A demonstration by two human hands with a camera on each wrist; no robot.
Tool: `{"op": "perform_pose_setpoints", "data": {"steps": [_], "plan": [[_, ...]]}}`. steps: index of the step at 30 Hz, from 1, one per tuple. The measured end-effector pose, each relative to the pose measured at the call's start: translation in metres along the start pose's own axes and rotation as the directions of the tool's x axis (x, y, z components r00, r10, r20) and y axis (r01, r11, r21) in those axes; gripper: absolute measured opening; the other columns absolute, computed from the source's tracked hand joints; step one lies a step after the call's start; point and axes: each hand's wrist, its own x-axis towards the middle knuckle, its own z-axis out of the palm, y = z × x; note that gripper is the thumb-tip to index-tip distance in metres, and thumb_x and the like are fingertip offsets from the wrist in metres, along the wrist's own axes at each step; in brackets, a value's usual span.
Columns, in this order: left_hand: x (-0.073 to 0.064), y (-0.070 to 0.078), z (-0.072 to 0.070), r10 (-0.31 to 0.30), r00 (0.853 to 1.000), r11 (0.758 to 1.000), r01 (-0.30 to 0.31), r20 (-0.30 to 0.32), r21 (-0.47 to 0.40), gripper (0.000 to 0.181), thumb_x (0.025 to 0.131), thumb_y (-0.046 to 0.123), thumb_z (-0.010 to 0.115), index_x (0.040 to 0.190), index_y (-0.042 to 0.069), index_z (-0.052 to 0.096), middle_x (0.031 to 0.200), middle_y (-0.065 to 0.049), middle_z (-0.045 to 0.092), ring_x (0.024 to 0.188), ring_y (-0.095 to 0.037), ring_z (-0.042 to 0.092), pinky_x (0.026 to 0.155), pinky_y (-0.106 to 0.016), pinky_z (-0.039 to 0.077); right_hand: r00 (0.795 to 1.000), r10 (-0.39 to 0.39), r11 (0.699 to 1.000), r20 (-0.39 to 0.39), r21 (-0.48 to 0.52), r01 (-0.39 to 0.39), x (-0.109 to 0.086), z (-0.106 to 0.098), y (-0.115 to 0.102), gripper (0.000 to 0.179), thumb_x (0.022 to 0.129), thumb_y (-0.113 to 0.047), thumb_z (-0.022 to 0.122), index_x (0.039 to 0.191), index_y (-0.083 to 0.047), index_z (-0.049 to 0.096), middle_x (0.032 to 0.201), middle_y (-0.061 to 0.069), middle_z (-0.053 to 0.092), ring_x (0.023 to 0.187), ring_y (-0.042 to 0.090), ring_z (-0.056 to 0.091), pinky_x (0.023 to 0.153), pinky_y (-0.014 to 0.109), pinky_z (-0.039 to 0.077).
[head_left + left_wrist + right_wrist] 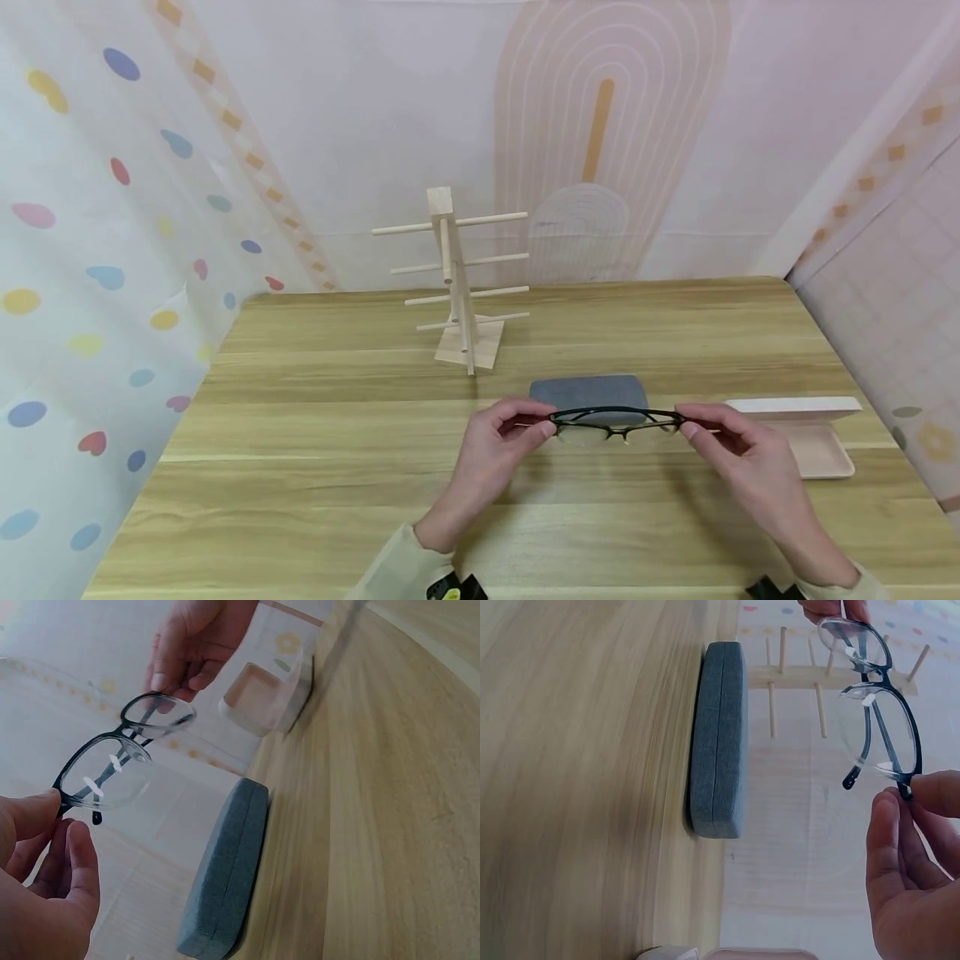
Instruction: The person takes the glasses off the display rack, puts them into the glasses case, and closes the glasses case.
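A pair of black half-rim eyeglasses (pixel 617 412) is held level above the table between both hands. My left hand (pixel 500 443) pinches the frame's left corner between thumb and fingers. At the opposite corner, my right hand (pixel 750 462) pinches the frame the same way. In the left wrist view the lenses of the eyeglasses (pixel 112 769) catch light, and the temples look folded behind them. Behind the glasses, a closed grey-blue glasses case (pixel 588 392) lies on the table; its fabric-like side shows in the right wrist view (pixel 720 742).
A wooden rack (pixel 459 283) with several pegs stands toward the back of the wood-grain table (pixel 315 433). To the right, partly behind my right hand, lies an open white case (pixel 825 454) with a pinkish inside. Patterned curtains (pixel 375 125) hang behind and beside the table.
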Motion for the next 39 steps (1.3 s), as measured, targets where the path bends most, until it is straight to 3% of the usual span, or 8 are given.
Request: {"op": "perform_pose_setpoints", "data": {"steps": [5,10,16,24,28,33,39], "plan": [[-0.001,-0.001,0.005,0.034,0.999,0.999,-0.034,0.002,-0.005,0.016,0.092,-0.001,0.075,0.108,-0.006,0.075,0.108,-0.019,0.072,0.093,-0.012,0.070,0.084,-0.025,0.059,1.000,0.007,1.000,-0.027,0.026,-0.006,0.000,-0.002,0.001,0.020,0.095,0.001,0.073,0.115,0.001,0.074,0.101,-0.015,0.074,0.086,-0.002,0.066,0.068,0.011,0.052],[-0.001,-0.002,0.011,0.018,1.000,1.000,-0.018,0.017,0.003,0.015,0.093,0.000,0.074,0.107,-0.005,0.074,0.106,-0.019,0.073,0.090,-0.011,0.069,0.082,-0.023,0.059,0.999,0.035,0.997,-0.031,0.066,-0.033,-0.001,-0.005,0.004,0.019,0.095,0.002,0.072,0.114,0.003,0.072,0.096,-0.012,0.075,0.082,-0.001,0.069,0.060,0.014,0.051],[0.000,-0.002,0.018,-0.022,0.999,1.000,0.023,0.023,-0.014,0.015,0.092,-0.001,0.075,0.106,-0.004,0.075,0.105,-0.015,0.074,0.088,-0.010,0.069,0.080,-0.022,0.059,0.998,0.056,0.985,-0.010,0.163,-0.054,-0.001,-0.011,0.009,0.019,0.095,0.007,0.069,0.114,0.006,0.070,0.097,-0.005,0.077,0.086,0.005,0.074,0.070,0.016,0.057],[-0.002,-0.004,0.028,-0.039,0.999,0.999,0.040,0.027,-0.034,0.014,0.092,0.000,0.075,0.105,-0.004,0.075,0.104,-0.014,0.074,0.086,-0.009,0.068,0.079,-0.022,0.058,0.996,0.071,0.997,-0.062,0.044,-0.069,-0.004,-0.015,0.015,0.020,0.094,0.002,0.073,0.114,0.003,0.072,0.099,-0.016,0.074,0.089,-0.003,0.069,0.075,0.009,0.052],[-0.003,-0.006,0.034,-0.015,1.000,0.997,0.017,0.020,-0.070,0.015,0.091,0.000,0.076,0.105,-0.007,0.073,0.103,-0.018,0.073,0.086,-0.009,0.068,0.080,-0.023,0.058,0.995,0.090,0.983,-0.032,0.161,-0.084,-0.005,-0.018,0.017,0.019,0.096,0.004,0.069,0.115,0.004,0.072,0.099,-0.009,0.077,0.091,0.000,0.072,0.077,0.011,0.055],[-0.003,-0.005,0.041,-0.011,1.000,0.994,0.011,0.000,-0.105,0.015,0.091,0.000,0.076,0.104,-0.008,0.073,0.101,-0.019,0.073,0.085,-0.008,0.068,0.079,-0.021,0.058,0.996,0.083,0.937,0.020,0.338,-0.085,-0.006,-0.022,0.017,0.018,0.098,0.007,0.064,0.116,0.006,0.069,0.102,-0.003,0.077,0.093,0.007,0.074,0.080,0.023,0.059],[-0.002,-0.002,0.047,-0.035,0.999,0.993,0.035,-0.001,-0.112,0.015,0.091,-0.001,0.076,0.105,-0.005,0.074,0.101,-0.015,0.074,0.085,-0.007,0.068,0.079,-0.020,0.057,0.998,0.059,0.919,0.017,0.391,-0.061,-0.006,-0.025,0.019,0.020,0.098,0.010,0.062,0.118,0.009,0.067,0.105,-0.003,0.077,0.094,0.007,0.074,0.081,0.024,0.060]]}}
